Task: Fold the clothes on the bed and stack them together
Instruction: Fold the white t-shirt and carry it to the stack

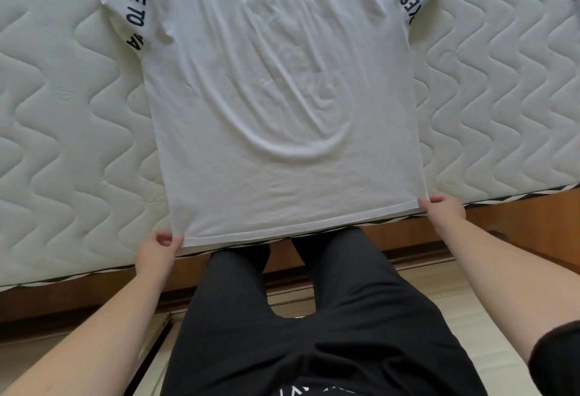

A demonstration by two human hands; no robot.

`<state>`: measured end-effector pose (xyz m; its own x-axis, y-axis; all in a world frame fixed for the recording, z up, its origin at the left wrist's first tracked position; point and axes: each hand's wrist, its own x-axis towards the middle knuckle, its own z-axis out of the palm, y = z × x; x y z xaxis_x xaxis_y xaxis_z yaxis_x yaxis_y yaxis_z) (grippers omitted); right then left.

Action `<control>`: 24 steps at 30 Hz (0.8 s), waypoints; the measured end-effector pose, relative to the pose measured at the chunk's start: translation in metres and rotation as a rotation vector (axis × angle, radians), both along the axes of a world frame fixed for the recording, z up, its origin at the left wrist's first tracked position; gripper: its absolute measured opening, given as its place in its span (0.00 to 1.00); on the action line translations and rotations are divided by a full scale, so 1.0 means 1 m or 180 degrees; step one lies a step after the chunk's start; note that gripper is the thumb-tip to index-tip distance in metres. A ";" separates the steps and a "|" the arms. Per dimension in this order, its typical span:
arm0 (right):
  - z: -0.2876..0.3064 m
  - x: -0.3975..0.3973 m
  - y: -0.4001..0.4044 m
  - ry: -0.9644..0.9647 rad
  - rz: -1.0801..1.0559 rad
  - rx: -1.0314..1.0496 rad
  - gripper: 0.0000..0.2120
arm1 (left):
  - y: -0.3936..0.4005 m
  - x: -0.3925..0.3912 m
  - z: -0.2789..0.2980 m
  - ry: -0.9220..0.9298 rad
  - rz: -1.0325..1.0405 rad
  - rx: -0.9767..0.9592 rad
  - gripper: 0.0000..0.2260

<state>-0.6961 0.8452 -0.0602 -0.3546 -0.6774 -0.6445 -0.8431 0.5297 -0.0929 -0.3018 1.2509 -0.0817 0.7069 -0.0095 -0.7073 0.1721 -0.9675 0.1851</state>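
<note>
A white T-shirt (282, 97) lies spread flat on the bed, hem toward me and collar at the far top, with black lettering running down both short sleeves. Its hem reaches the mattress's near edge. My left hand (157, 253) pinches the hem's left corner. At the right corner my right hand (445, 209) pinches the hem the same way. A curved wrinkle crosses the middle of the shirt.
The white quilted mattress (62, 113) extends to both sides of the shirt. Its near edge sits on a brown wooden bed frame (518, 216). My legs in black trousers (314, 317) stand against the frame, on a pale floor.
</note>
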 end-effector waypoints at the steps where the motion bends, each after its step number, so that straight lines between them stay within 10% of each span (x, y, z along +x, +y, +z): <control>1: 0.001 0.005 -0.001 0.0124 0.0053 -0.0015 0.19 | -0.004 0.001 0.002 -0.0155 -0.0039 -0.0027 0.13; 8: 0.006 0.085 0.003 0.0096 0.1475 -0.1081 0.17 | -0.064 0.018 0.010 -0.1076 -0.1065 -0.0448 0.13; 24: -0.029 0.380 -0.017 -0.1204 0.3430 -0.0885 0.30 | -0.251 0.151 -0.028 -0.1610 -0.3029 -0.0825 0.27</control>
<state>-0.3160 0.8286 -0.0893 0.6700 -0.6444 -0.3684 -0.7371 -0.5186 -0.4334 -0.1507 1.0002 -0.1098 0.5392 -0.8081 -0.2370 -0.7736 -0.5865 0.2400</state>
